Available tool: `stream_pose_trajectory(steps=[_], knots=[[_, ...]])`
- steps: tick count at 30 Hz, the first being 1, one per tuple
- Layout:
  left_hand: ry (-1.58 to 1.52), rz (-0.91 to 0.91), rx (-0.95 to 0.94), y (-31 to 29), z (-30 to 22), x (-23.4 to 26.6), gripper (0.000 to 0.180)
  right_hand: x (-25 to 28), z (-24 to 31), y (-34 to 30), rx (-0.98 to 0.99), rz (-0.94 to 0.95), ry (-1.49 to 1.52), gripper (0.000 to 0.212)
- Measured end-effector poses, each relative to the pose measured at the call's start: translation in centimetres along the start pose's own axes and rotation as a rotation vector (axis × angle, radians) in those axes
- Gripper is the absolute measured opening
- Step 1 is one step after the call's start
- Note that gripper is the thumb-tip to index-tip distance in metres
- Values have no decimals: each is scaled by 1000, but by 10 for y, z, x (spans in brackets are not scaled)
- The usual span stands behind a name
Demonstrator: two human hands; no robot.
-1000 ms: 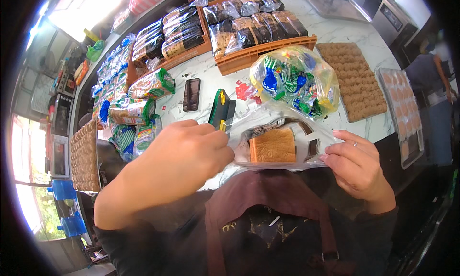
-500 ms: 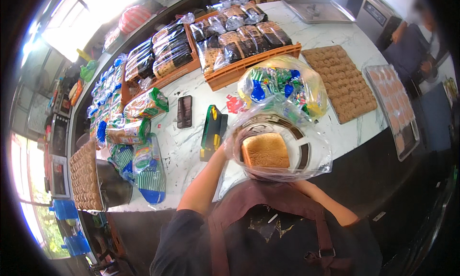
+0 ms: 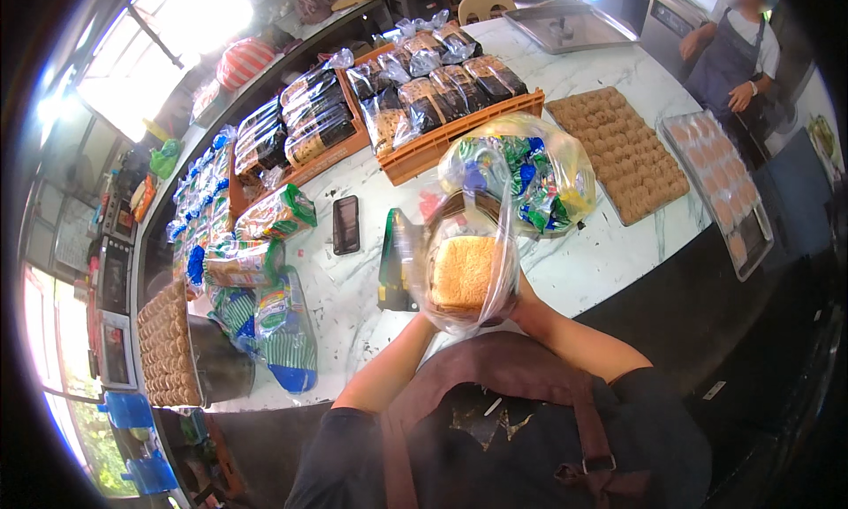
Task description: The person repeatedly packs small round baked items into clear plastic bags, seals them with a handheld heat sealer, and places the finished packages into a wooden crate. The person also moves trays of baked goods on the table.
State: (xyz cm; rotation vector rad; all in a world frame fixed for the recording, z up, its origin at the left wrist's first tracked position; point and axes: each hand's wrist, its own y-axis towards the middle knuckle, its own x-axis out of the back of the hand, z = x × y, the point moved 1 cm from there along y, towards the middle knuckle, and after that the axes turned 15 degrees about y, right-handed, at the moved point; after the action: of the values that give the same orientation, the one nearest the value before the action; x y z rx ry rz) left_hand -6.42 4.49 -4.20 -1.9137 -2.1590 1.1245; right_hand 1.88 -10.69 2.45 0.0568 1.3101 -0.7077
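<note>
A clear plastic bag (image 3: 495, 271) with a golden-brown loaf of bread (image 3: 465, 272) inside is held upright between my hands, close to my chest at the table's near edge. The loaf's end faces up, and the plastic with brown print stands around it. My left hand (image 3: 426, 322) grips the bag's left side, its fingers mostly hidden behind the plastic. On the right side my right hand (image 3: 521, 304) closes around the bag, fingertips out of sight. Just left of the bag stands a green and black tabletop device (image 3: 395, 266), partly covered by it.
Beyond the bag lies a yellowish clear sack (image 3: 579, 178) of blue and green wrappers. Orange crates (image 3: 468, 138) hold wrapped loaves; more bagged bread (image 3: 274, 213) and a phone (image 3: 346, 226) lie left. Trays of brown rounds (image 3: 623, 151) and pale rounds (image 3: 714, 169) are right, near a co-worker (image 3: 729, 59).
The bag's wide-spread mouth has narrowed around the loaf, and the bag has shifted left. My right hand has come out from behind it. The co-worker now appears higher in view.
</note>
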Motion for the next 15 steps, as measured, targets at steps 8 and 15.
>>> stream_pose_trajectory(steps=[8, 15], knots=[[96, 41, -59, 0, 4, -5, 80, 19, -24, 38, 68, -120, -113, 86], [318, 53, -415, -87, -47, 3, 101, -27, 18, -9, 311, 530, -593, 123]])
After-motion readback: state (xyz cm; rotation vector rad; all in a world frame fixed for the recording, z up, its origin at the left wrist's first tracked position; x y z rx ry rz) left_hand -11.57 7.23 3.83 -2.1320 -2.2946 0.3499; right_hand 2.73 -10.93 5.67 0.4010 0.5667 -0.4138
